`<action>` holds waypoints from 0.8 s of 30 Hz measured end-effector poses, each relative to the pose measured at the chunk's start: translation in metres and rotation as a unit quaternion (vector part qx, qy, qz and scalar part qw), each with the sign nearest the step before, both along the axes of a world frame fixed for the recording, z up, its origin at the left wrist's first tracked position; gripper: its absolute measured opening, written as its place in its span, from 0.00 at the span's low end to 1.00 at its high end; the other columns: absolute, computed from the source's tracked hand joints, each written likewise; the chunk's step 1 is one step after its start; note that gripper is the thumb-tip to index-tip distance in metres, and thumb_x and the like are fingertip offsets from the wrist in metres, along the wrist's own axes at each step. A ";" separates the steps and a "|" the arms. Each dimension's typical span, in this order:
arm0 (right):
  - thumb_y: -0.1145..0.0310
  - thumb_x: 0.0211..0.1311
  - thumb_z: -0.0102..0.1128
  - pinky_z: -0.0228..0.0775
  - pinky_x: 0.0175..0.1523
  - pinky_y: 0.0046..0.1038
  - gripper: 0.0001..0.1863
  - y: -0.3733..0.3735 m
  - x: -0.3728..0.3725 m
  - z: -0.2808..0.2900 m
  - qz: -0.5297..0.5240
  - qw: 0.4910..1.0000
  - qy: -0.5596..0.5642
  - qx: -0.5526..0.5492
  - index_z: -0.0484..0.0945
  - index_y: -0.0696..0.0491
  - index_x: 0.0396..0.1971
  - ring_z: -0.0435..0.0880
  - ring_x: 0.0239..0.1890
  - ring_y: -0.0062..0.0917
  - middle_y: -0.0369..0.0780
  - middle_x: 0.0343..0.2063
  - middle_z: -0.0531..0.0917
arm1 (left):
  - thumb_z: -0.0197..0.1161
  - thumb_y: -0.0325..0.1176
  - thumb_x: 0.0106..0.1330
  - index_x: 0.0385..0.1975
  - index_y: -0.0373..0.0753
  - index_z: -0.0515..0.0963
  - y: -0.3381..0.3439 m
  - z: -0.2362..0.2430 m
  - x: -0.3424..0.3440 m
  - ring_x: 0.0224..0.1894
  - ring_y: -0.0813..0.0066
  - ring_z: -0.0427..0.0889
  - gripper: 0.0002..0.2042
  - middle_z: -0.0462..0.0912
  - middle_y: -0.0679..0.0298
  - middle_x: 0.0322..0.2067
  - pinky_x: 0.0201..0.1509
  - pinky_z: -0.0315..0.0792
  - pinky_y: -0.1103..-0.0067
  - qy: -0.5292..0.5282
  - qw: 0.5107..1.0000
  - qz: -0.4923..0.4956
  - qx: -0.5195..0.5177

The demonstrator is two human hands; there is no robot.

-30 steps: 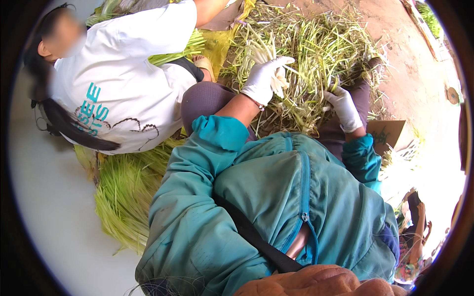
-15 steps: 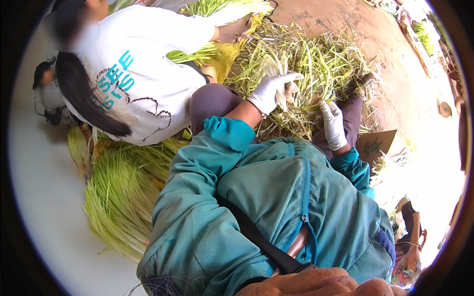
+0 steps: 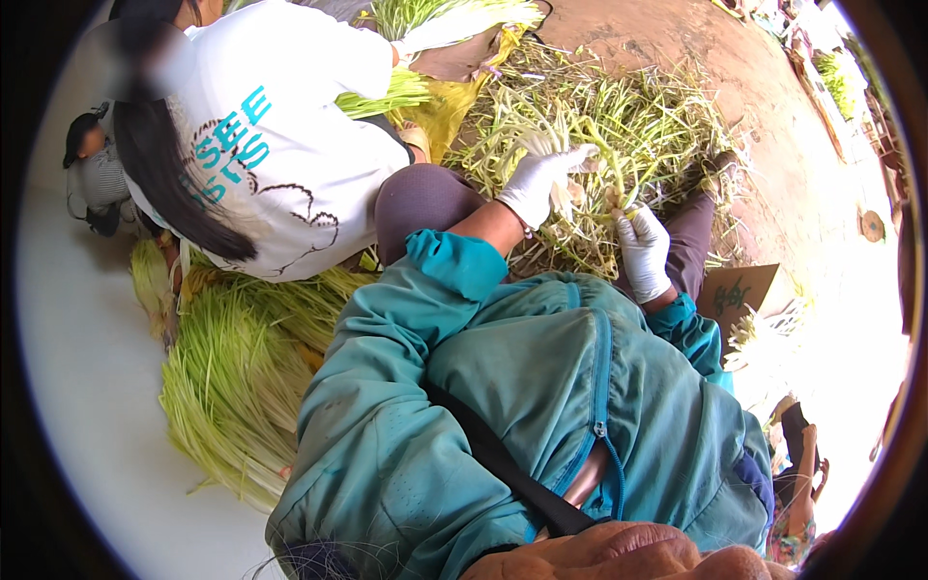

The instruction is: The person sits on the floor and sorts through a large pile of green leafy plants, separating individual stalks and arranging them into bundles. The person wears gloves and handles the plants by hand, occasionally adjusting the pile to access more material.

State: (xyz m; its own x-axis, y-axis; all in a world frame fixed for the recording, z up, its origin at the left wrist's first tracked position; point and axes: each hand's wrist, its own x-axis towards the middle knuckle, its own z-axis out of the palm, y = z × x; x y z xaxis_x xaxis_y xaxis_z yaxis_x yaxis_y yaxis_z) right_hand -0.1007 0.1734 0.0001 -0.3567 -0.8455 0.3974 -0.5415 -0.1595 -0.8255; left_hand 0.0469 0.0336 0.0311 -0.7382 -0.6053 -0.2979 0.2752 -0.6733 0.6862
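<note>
My left hand (image 3: 535, 186), in a white glove, is closed around a small bunch of whitish stalks (image 3: 561, 201) whose ends stick out above and below the fist. To its right, my gloved right hand (image 3: 645, 253) pinches the brownish end of a pale green stalk (image 3: 619, 179) between thumb and fingertips. That stalk rises from the pinch toward the left hand's fingers; whether it touches them I cannot tell. Both hands are above a loose heap of green and straw-coloured trimmings (image 3: 667, 126) between my knees.
A person in a white shirt (image 3: 300, 126) sits close on my left. Long green stalks (image 3: 227, 358) lie in a thick pile beside my left arm. A yellow sheet (image 3: 449, 111) borders the heap. Near my right knee stands a piece of cardboard (image 3: 739, 295). Another person (image 3: 97, 179) is farther left.
My right hand has moved slightly left and down, and a pale green stalk now stands out above its fingertips. My left hand has shifted a little right, still gripping its bunch.
</note>
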 end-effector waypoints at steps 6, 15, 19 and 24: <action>0.67 0.50 0.62 0.70 0.32 0.34 0.06 0.004 0.000 0.002 0.038 0.951 0.300 0.060 0.79 0.50 0.30 0.80 0.29 0.36 0.40 0.27 0.79 | 0.64 0.34 0.60 0.42 0.35 0.77 0.011 0.009 -0.002 0.21 0.76 0.79 0.13 0.82 0.63 0.29 0.19 0.72 0.80 -0.037 0.999 0.029 0.008; 0.65 0.56 0.61 0.71 0.30 0.26 0.09 0.007 0.002 -0.006 0.022 0.982 0.120 0.144 0.82 0.52 0.35 0.79 0.24 0.27 0.37 0.25 0.81 | 0.64 0.24 0.56 0.45 0.36 0.75 0.014 -0.004 -0.009 0.27 0.74 0.82 0.16 0.81 0.63 0.33 0.22 0.75 0.80 -0.018 0.993 0.059 -0.098; 0.65 0.62 0.59 0.69 0.29 0.18 0.11 0.014 -0.029 -0.043 -0.033 0.959 -0.127 0.250 0.82 0.56 0.38 0.78 0.21 0.17 0.38 0.24 0.83 | 0.63 0.24 0.54 0.49 0.37 0.73 0.007 -0.008 -0.007 0.25 0.74 0.82 0.20 0.81 0.62 0.32 0.20 0.75 0.80 -0.045 0.996 0.036 -0.073; 0.56 0.53 0.63 0.74 0.40 0.37 0.20 0.028 -0.057 -0.033 -0.023 0.919 0.253 0.301 0.78 0.55 0.41 0.82 0.36 0.41 0.49 0.34 0.82 | 0.62 0.24 0.54 0.50 0.36 0.71 0.015 0.004 -0.005 0.22 0.73 0.81 0.21 0.81 0.60 0.32 0.18 0.74 0.80 -0.041 0.995 0.039 -0.084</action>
